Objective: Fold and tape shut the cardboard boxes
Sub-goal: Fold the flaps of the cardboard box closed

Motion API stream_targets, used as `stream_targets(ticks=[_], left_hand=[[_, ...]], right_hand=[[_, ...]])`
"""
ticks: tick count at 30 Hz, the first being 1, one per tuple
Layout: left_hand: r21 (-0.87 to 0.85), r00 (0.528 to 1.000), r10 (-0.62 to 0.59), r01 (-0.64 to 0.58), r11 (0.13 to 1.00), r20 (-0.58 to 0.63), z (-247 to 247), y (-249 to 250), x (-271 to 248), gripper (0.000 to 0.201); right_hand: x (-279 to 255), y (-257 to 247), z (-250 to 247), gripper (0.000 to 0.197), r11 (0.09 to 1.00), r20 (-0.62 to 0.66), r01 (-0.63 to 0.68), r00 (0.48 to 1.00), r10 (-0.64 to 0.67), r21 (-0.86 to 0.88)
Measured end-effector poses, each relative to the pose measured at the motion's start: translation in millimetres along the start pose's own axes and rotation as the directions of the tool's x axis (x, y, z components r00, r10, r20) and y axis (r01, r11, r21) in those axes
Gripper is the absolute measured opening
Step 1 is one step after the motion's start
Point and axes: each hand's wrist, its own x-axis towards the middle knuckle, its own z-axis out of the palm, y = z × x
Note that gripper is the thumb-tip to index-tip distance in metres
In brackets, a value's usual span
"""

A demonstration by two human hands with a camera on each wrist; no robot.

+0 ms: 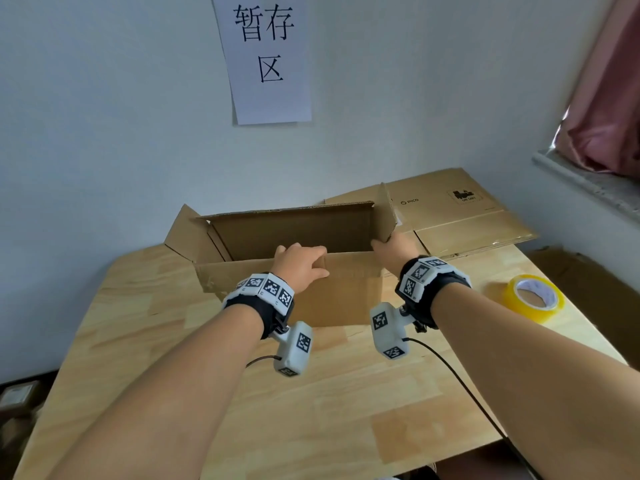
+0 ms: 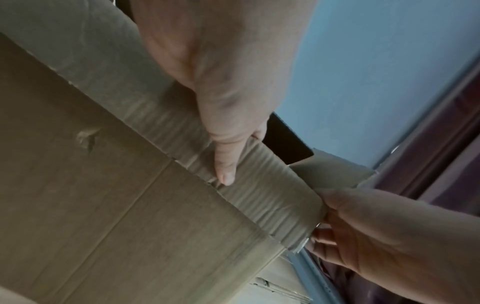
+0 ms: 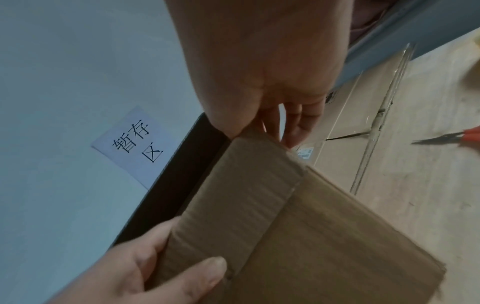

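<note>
- An open box is seen at the centre of the head view, standing on a wooden table, with its mouth facing up and its flaps unfolded.
- The near flap is gripped by the left hand at the centre of the frame: the thumb lies on the outer face and the fingers are curled over the flap's edge into the box.
- In the left wrist view the thumb is seen pressed flat on the flap's ribbed cardboard.
- The right end of the same flap, at the box's corner, is pinched by the right hand, right of centre.
- In the right wrist view the fingers are seen curled around the cardboard edge.
- The right side flap stands upright just above the right hand.
- A second, closed box lies behind, in the right middle of the frame.
- A yellow tape roll lies on the table at the right edge, well apart from the hands.
- Scissors with red handles are seen at the right edge of the right wrist view.
- A paper sign is fixed to the wall at the top centre.
</note>
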Motion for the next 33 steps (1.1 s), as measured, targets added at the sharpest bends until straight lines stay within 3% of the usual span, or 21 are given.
stream_targets(ticks=[4, 7, 10, 12, 16, 23, 28, 33], left_hand=[[0.028, 0.997, 0.017, -0.02, 0.999, 0.079, -4, -1, -7, 0.03], [0.054, 0.98, 0.053, -0.065, 0.996, 0.194, -10, -3, -5, 0.044], [-0.091, 0.959, 0.081, -0.058, 0.994, 0.272, -18, -5, 2, 0.054], [-0.137, 0.969, 0.137, -0.111, 0.984, 0.204, -29, -6, 5, 0.05], [0.101, 0.985, 0.173, -0.171, 0.98, -0.006, -59, -14, 17, 0.04], [0.374, 0.988, 0.142, -0.153, 0.915, 0.056, -74, -32, 45, 0.055], [0.325, 0.981, 0.042, -0.103, 0.94, 0.189, -76, -38, 68, 0.068], [0.231, 0.975, 0.024, -0.076, 0.97, 0.221, -69, -41, 86, 0.073]], right_hand=[[6, -7, 5, 0.03, 0.996, 0.032, -0.011, 0.999, 0.013, -0.085], [6, -4, 10, 0.03, 0.996, -0.004, -0.009, 1.0, 0.008, -0.084], [6, 0, 12, 0.028, 0.997, -0.021, -0.002, 1.0, 0.0, -0.08], [5, 3, 12, 0.026, 0.997, -0.036, 0.006, 0.999, -0.009, -0.082], [0, 7, 16, 0.024, 0.995, -0.076, 0.043, 0.996, -0.05, -0.093], [-4, 8, 18, 0.022, 0.975, -0.12, 0.094, 0.986, -0.12, -0.201], [-5, 8, 18, 0.025, 0.952, -0.139, 0.181, 0.966, -0.219, -0.246], [1, 13, 10, 0.058, 0.871, -0.053, 0.386, 0.906, -0.42, -0.305]])
